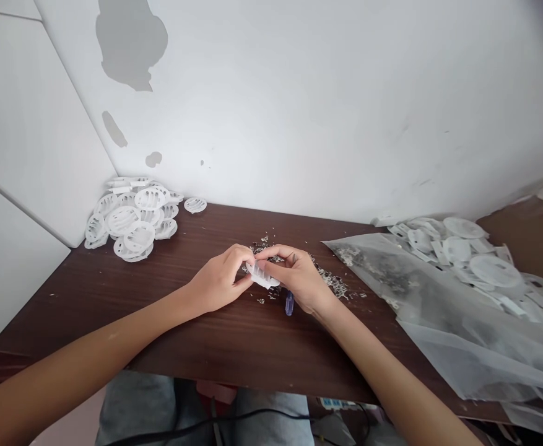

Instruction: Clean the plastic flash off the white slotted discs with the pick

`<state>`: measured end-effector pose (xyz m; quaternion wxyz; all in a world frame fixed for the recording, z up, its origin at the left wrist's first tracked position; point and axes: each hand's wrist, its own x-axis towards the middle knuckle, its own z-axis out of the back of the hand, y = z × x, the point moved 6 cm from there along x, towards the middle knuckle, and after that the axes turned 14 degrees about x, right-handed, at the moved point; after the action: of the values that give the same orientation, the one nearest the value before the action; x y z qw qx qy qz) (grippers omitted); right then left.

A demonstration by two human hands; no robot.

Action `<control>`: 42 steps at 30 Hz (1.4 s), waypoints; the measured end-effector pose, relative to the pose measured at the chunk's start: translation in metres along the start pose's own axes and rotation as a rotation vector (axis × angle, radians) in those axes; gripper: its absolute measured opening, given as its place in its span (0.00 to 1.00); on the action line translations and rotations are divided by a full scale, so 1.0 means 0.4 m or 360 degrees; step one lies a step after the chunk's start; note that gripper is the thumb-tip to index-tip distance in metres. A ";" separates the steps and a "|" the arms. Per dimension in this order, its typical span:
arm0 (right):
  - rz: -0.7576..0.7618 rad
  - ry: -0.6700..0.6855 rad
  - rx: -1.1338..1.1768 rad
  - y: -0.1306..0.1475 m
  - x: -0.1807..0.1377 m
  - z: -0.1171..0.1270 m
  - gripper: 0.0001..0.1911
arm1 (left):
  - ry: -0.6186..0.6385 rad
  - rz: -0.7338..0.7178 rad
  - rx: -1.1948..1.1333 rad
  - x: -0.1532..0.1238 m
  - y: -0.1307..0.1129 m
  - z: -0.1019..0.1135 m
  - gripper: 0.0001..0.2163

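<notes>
A round white slotted plastic disc (pixel 262 276) is held tilted over the middle of the table. My left hand (pixel 222 275) pinches its left edge between thumb and fingers. My right hand (pixel 299 275) closes on the disc from the right, thumb and forefinger at its upper side; whether a small part sits between those fingertips I cannot make out. Below the right palm lies a blue-handled tool (pixel 290 303), its other end hidden by the hand. Small metal pieces (pixel 334 282) are scattered behind and beside both hands.
A pile of similar white discs (pixel 134 220) stands at the back left, with a single disc (pixel 195 205) beside it. At the right, a clear plastic bag (pixel 405 279) holds small metal pieces, next to a heap of white plastic parts (pixel 494 269). A white wall (pixel 299 124) borders the table behind.
</notes>
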<state>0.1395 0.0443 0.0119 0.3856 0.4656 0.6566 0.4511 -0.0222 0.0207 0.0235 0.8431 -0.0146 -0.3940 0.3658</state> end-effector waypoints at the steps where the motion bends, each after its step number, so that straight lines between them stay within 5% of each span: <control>1: -0.0025 -0.0018 0.0023 0.001 0.000 0.000 0.20 | -0.0013 -0.0008 -0.0002 0.000 -0.001 0.001 0.13; 6: -0.0188 -0.0034 0.0061 -0.004 0.001 0.002 0.25 | -0.0049 -0.0062 0.0013 0.003 -0.007 0.007 0.13; 16: -0.0224 0.0085 0.0199 -0.003 -0.001 -0.006 0.18 | -0.0100 -0.0092 0.0065 0.007 -0.013 0.016 0.15; 38: -0.0348 0.0154 0.0510 -0.022 -0.018 -0.021 0.14 | -0.0233 -0.0636 0.0306 0.020 -0.065 0.030 0.09; 42: -0.0313 0.0116 0.0556 -0.020 -0.020 -0.025 0.13 | -0.0119 -0.0498 0.0223 0.021 -0.055 0.029 0.06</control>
<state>0.1305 0.0330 0.0080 0.3170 0.4424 0.7806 0.3072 -0.0131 0.0069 0.0438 0.8734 0.1192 -0.3961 0.2569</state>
